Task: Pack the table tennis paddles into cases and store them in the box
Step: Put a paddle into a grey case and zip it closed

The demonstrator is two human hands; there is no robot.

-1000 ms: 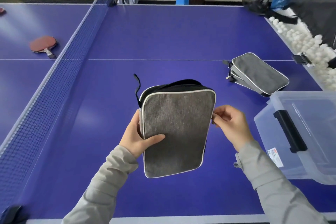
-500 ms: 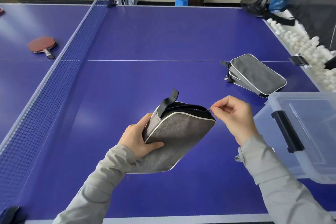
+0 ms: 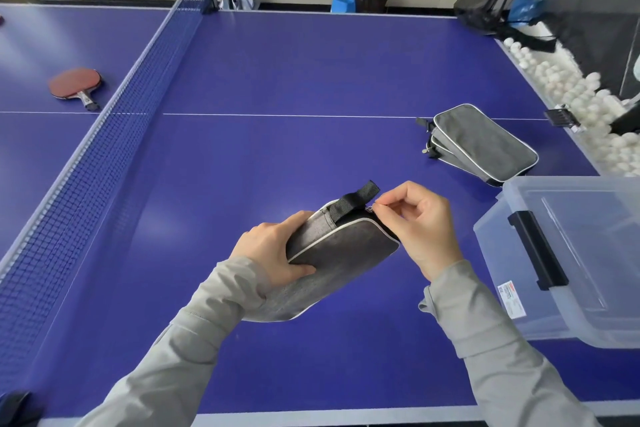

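I hold a grey fabric paddle case (image 3: 341,248) with white piping and a black loop, tilted over the blue table (image 3: 294,80). My left hand (image 3: 273,253) grips its left side. My right hand (image 3: 420,222) pinches the zipper pull at the top corner beside the loop. Two more grey cases (image 3: 485,146) lie stacked at the right. A clear plastic box (image 3: 571,263) with a black latch stands at the near right. A red paddle (image 3: 74,83) lies beyond the net at the far left.
The blue net (image 3: 114,135) runs diagonally along the left side. Several white balls (image 3: 568,87) fill a trough along the table's right edge, under black netting. Bags stand on the floor at the far wall.
The case has tipped from upright and facing me to lying nearly flat. My right hand has drawn the zipper pull from the right corner across the top to the loop.
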